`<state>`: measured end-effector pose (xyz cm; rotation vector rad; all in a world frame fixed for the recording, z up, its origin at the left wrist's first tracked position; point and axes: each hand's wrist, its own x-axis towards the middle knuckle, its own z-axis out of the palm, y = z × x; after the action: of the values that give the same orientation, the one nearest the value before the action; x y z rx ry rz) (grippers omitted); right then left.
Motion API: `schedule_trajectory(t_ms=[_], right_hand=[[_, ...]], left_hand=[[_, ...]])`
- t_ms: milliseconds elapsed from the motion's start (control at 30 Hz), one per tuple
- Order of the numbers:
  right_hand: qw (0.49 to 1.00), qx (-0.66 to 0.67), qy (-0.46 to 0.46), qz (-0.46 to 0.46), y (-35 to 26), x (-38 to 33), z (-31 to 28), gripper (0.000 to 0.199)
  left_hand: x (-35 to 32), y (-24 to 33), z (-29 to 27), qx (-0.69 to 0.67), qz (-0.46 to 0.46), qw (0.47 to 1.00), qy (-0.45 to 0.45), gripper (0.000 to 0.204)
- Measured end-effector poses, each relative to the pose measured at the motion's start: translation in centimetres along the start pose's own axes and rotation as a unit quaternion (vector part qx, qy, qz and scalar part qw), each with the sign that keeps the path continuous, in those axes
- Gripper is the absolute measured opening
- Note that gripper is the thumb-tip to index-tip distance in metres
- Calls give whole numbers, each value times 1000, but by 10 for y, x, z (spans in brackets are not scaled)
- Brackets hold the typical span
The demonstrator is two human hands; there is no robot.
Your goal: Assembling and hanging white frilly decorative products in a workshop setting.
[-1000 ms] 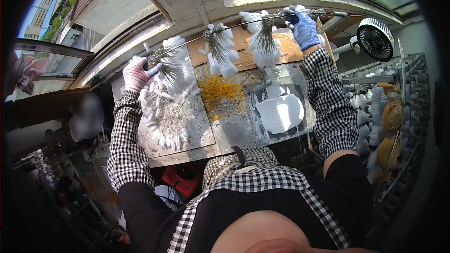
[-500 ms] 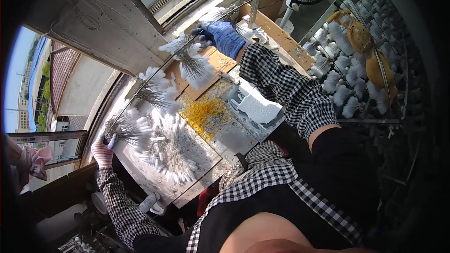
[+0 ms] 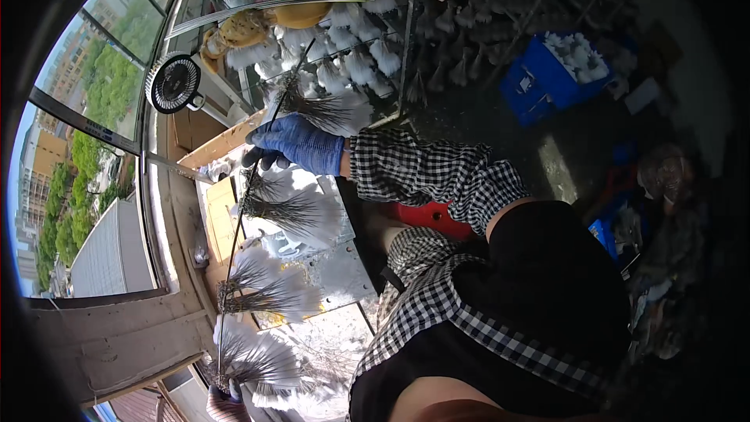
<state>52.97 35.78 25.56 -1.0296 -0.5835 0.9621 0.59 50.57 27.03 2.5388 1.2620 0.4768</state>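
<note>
A long thin dark rod (image 3: 233, 254) is held up by both hands, and the step in hand looks like carrying it along with its load. The rod is over the near side of the bench (image 3: 348, 267), close to the window wall, and it runs from low in the view up to the rack (image 3: 332, 70), which is full of white tufts. Bunches of thin dark stalks with fluffy white ends (image 3: 293, 215) hang on the rod: one is past the right hand, and more are between the two hands. Their white ends stick out to the right. The right hand (image 3: 301, 144), in a blue glove, has its fingers curled around the rod and clamped on it. The left hand (image 3: 226, 405), in a striped glove, is down at the low end, with thumb and fingers closed on the rod; how tight that grip is, I cannot tell. The next move seems to call for both hands to go together, so the rod does not tip and the bunches do not slide or squash. The far tip also needs care near the rack and the fan (image 3: 173, 82). I cannot tell if the tip touches the rack.
</note>
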Motion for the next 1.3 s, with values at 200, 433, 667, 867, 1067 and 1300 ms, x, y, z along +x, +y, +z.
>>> schedule_trajectory(t_ms=[200, 433, 667, 867, 1067, 1300], right_hand=[[978, -7, 198, -63, -61, -99, -135, 25], [932, -41, 338, -121, -133, -203, -280, 29], [878, 1, 451, -160, -204, -330, -404, 32], [812, -44, 540, -216, -266, -430, -468, 27], [753, -9, 589, -293, -315, -517, -542, 26], [648, 27, 675, -352, -351, -617, -610, 25]], left_hand=[[100, 111, 52, 17, 125, 989, -75, 36], [204, 285, 144, -33, 311, 934, -174, 32], [253, 480, 238, -95, 428, 873, -215, 35], [263, 652, 288, -129, 536, 802, -231, 33], [264, 854, 325, -100, 668, 705, -216, 27], [249, 1085, 421, -191, 754, 592, -213, 34]])
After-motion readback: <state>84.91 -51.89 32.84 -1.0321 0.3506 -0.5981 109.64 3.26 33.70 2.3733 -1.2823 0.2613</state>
